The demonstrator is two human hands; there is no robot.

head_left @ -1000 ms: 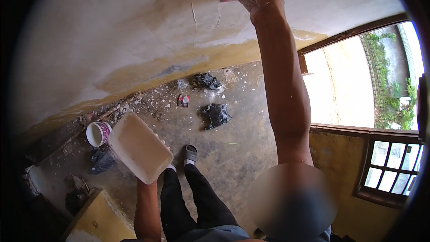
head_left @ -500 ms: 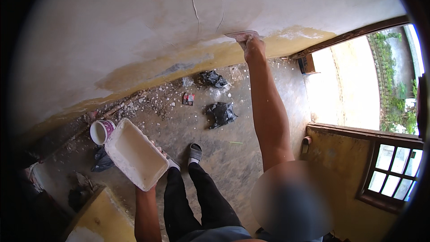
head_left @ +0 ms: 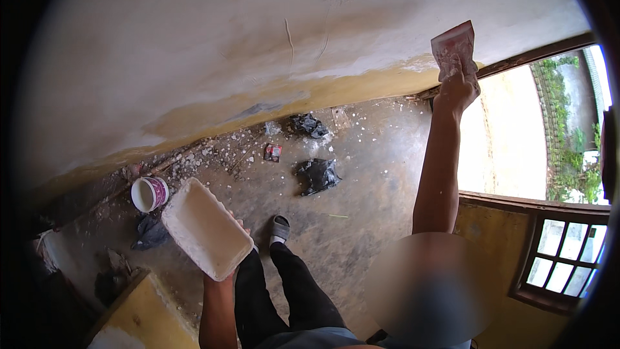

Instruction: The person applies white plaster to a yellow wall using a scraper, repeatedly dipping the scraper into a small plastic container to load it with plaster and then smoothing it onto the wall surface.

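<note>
My right hand (head_left: 457,90) is raised at the far right of the wall, closed around a wide reddish putty knife (head_left: 454,44) smeared with pale paste. The blade points up and lies over the wall near the doorway; whether it touches is unclear. At lower left my left hand (head_left: 243,226) carries a rectangular, paste-crusted tub (head_left: 206,229) from beneath, mostly hidden by it, with a few fingers showing along its right side. Inside the tub is whitish paste. The wall (head_left: 213,32) is whitish above, with a bare yellow band low down and some raised streaks.
A white and purple bucket (head_left: 150,194) stands near the wall. Black plastic bags (head_left: 318,176), a small red packet (head_left: 272,152) and white crumbs litter the concrete floor. On the right are a bright doorway (head_left: 507,136) and a barred window (head_left: 567,252). A low yellow wall (head_left: 145,313) rises at lower left.
My right hand has swung right along the wall with the putty knife, whose blade has turned from edge-on to upright. The tub has shifted slightly right and down.
</note>
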